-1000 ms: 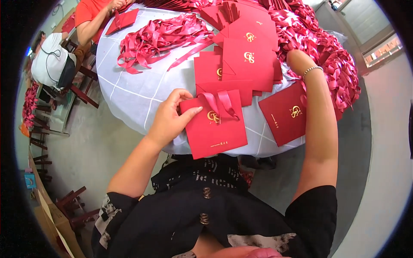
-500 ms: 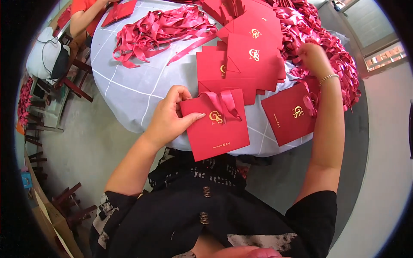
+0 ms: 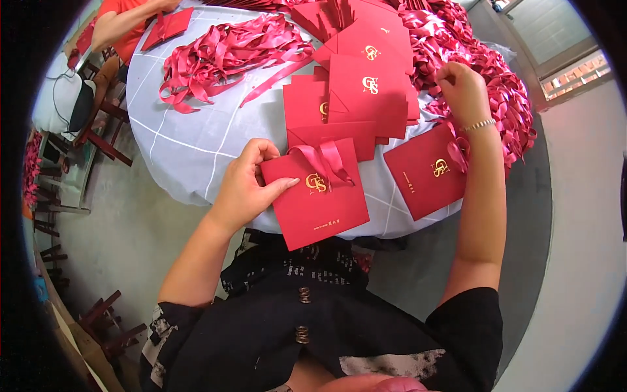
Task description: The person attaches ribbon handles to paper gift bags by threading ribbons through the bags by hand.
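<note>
The flat, square red bag (image 3: 326, 210), with its gold emblem (image 3: 315, 183) and a glossy ribbon (image 3: 332, 162) draped across its upper part, is tilted over the near edge of the cloth-covered bench (image 3: 189, 153). My left hand (image 3: 251, 181) pinches its left edge, thumb on the front and fingers curled behind; my right hand (image 3: 464, 95) is loosely curled by the ribbon heap (image 3: 513, 104), and I cannot tell whether it grips a strand

Black short-sleeved top (image 3: 261, 343) is worn; left sleeve (image 3: 160, 336) is blotched pale beige, right sleeve (image 3: 467, 326) is seen plain black. Chest is marked by a ragged pale patch (image 3: 392, 364). Front is fitted with two bronze-toned coil-shaped fasteners (image 3: 304, 295). Small pale print (image 3: 317, 268) is scattered lower down. Right wrist (image 3: 477, 117) is ringed by a beaded bracelet (image 3: 480, 125).
</note>
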`<action>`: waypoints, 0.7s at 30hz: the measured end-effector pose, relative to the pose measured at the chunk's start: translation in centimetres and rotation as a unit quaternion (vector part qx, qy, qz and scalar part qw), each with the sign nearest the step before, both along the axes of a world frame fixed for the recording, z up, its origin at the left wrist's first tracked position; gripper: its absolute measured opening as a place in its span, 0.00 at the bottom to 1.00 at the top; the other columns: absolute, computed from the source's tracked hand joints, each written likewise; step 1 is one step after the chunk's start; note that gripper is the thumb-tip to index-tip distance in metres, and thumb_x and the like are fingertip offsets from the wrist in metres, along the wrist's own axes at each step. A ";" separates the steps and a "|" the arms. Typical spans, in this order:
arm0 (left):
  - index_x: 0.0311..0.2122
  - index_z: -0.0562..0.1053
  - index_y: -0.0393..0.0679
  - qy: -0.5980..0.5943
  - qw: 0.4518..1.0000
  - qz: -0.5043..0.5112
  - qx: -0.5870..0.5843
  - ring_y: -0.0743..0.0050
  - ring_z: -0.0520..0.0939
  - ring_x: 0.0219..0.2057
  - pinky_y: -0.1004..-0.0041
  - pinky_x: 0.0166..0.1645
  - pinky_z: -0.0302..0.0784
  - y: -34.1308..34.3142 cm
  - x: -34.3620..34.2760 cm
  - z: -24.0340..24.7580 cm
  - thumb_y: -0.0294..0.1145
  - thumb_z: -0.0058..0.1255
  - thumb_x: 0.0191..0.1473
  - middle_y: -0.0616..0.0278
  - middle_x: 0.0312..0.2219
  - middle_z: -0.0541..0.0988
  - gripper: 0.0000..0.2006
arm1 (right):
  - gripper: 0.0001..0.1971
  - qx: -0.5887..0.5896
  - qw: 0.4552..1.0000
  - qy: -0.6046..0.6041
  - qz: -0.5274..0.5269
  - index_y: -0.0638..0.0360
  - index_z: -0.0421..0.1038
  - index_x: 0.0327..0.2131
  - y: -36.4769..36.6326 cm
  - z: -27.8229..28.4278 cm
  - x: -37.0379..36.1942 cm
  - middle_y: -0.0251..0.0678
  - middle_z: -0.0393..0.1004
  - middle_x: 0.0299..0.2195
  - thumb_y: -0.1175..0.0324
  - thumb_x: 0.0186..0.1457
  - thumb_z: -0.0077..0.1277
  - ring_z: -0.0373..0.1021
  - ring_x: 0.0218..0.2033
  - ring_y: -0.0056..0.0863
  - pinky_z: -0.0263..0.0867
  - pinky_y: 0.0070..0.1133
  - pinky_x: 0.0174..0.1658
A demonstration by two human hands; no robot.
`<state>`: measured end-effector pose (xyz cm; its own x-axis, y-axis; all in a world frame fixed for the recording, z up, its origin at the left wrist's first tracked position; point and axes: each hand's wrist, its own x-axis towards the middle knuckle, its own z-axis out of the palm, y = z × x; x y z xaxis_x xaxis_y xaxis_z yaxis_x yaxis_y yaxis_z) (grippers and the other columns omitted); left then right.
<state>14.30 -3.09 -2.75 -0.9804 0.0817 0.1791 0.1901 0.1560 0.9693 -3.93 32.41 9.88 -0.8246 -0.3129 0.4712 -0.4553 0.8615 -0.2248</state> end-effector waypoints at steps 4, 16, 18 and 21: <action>0.44 0.66 0.40 -0.010 1.000 0.006 -0.009 0.80 0.79 0.33 0.76 0.36 0.78 0.2 -0.2 0.1 0.25 0.68 0.47 0.60 0.33 0.78 0.23 | 0.09 -0.039 0.998 -0.048 0.023 0.64 0.76 0.36 -1.0 0.1 3.4 0.46 0.79 0.31 0.74 0.49 0.57 0.77 0.35 0.44 0.72 0.32 0.40; 0.41 0.72 0.39 0.043 0.996 -0.002 -0.079 0.70 0.82 0.30 0.72 0.34 0.76 0.4 0.5 0.7 0.32 0.68 0.47 0.57 0.29 0.80 0.19 | 0.13 0.445 0.847 -0.268 -0.114 0.60 0.80 0.44 3.9 -6.1 -8.1 0.52 0.77 0.48 0.69 0.58 0.52 0.75 0.50 0.45 0.72 0.36 0.52; 0.42 0.70 0.40 0.049 0.995 -0.005 -0.082 0.70 0.82 0.30 0.71 0.35 0.77 0.5 0.3 0.4 0.31 0.68 0.47 0.57 0.30 0.80 0.20 | 0.10 0.418 0.875 -0.209 -0.125 0.64 0.82 0.36 4.7 -6.2 -8.2 0.52 0.80 0.41 0.73 0.54 0.51 0.77 0.44 0.47 0.74 0.35 0.49; 0.46 0.67 0.38 0.034 0.996 0.007 -0.079 0.82 0.80 0.34 0.78 0.38 0.77 0.4 0.6 1.1 0.26 0.67 0.49 0.63 0.32 0.79 0.22 | 0.08 0.270 0.951 -0.092 -0.116 0.63 0.78 0.30 3.1 -3.9 -6.7 0.53 0.79 0.35 0.72 0.56 0.50 0.77 0.38 0.50 0.73 0.41 0.43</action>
